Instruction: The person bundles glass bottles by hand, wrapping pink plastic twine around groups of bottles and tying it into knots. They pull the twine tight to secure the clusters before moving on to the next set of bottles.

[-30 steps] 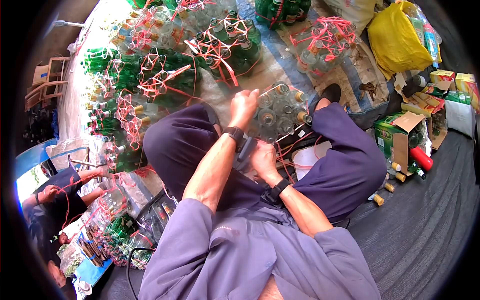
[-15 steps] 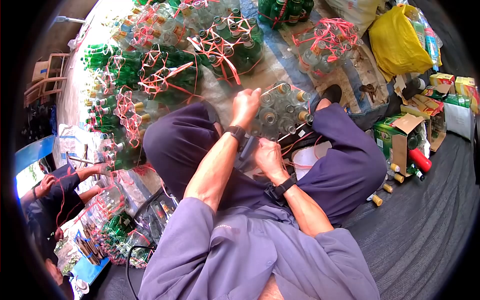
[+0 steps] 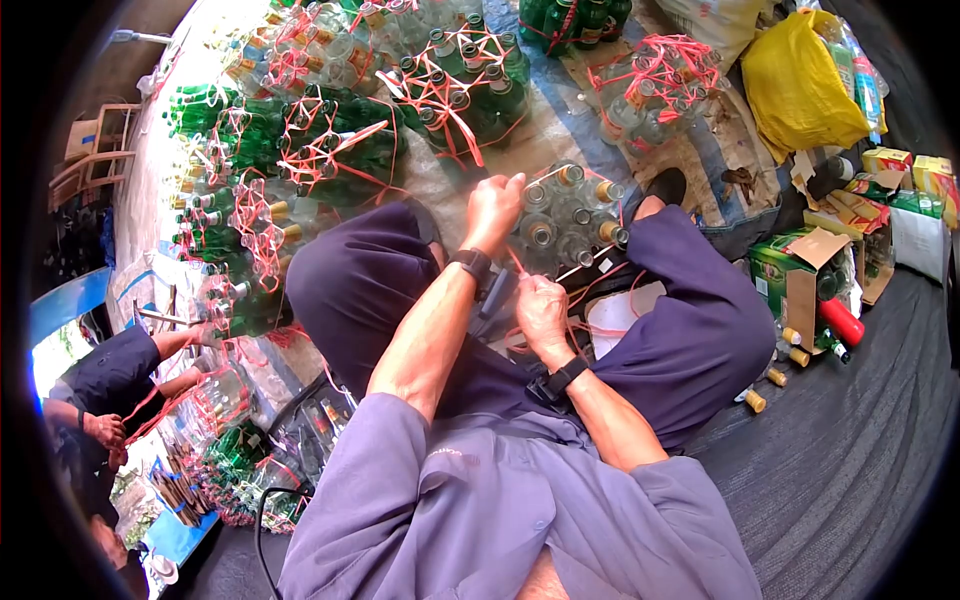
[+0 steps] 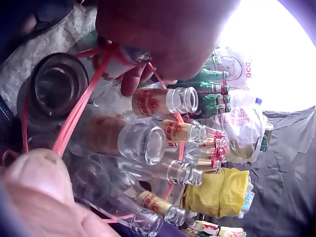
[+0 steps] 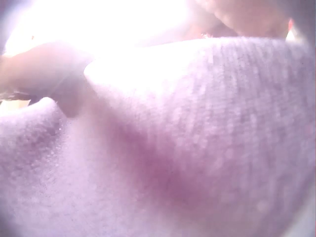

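Note:
A cluster of clear glass bottles (image 3: 540, 233) stands between the person's folded legs, a pink plastic strap (image 4: 81, 106) running around it. At the cluster's left side, the left hand (image 3: 494, 213) grips the strap with curled fingers. Closer to the body, the right hand (image 3: 543, 312) pinches the strap, which stretches taut between the two hands in the left wrist view. There the bottle necks (image 4: 143, 143) point toward the right, some with paper labels. Blurred purple cloth (image 5: 173, 148) fills most of the right wrist view.
Strapped bundles of green bottles (image 3: 345, 150) crowd the left and far side. Another strapped clear bundle (image 3: 660, 85) stands beyond the feet. A yellow bag (image 3: 800, 85) and opened cartons (image 3: 795, 260) sit at the right. Another person's hands (image 3: 105, 430) hold strap at far left.
The right hand has shifted a little to the right, and the strap shows between the hands. The left hand hardly moves. The other person's hands at far left have dropped lower.

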Available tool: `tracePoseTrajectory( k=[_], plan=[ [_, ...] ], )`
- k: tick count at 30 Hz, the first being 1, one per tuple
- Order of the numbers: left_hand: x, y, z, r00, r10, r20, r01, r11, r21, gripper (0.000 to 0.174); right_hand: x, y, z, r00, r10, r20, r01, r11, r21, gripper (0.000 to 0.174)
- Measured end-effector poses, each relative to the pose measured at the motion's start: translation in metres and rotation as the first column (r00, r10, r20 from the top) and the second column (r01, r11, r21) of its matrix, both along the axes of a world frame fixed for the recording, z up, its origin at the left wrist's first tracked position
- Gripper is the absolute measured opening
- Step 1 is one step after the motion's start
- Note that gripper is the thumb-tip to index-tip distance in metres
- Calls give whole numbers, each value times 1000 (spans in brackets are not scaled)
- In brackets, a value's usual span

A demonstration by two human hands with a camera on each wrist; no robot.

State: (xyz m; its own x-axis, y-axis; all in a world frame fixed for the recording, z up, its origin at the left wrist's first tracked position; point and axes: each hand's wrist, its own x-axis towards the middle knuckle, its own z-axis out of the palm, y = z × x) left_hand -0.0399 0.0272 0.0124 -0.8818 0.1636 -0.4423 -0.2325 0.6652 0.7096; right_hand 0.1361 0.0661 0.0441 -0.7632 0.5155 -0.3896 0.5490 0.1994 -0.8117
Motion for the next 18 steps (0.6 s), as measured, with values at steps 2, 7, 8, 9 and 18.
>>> tracePoseTrajectory(
  k=[2, 7, 8, 9, 18],
  plan=[
    [0, 1, 8, 1000, 3, 14, -3, 1000, 11, 48, 2, -5, -9, 997, -82, -6, 82, 997, 16, 37],
    [0, 0, 3, 1000, 3, 14, -3, 998, 55, 48, 2, -9, 3, 993, -115, 5, 115, 993, 10, 35],
    [0, 0, 2, 1000, -2, 14, 1, 999, 47, 48, 2, -11, 6, 993, -120, -9, 120, 993, 18, 34],
    [0, 1, 3, 1000, -7, 13, 6, 999, 41, 48, 1, -12, 10, 993, -120, -9, 120, 993, 19, 34],
    [1, 2, 10, 999, 15, 37, -16, 1000, 26, 48, 16, -20, -23, 986, -164, 13, 164, 982, -98, 36]
  ],
)
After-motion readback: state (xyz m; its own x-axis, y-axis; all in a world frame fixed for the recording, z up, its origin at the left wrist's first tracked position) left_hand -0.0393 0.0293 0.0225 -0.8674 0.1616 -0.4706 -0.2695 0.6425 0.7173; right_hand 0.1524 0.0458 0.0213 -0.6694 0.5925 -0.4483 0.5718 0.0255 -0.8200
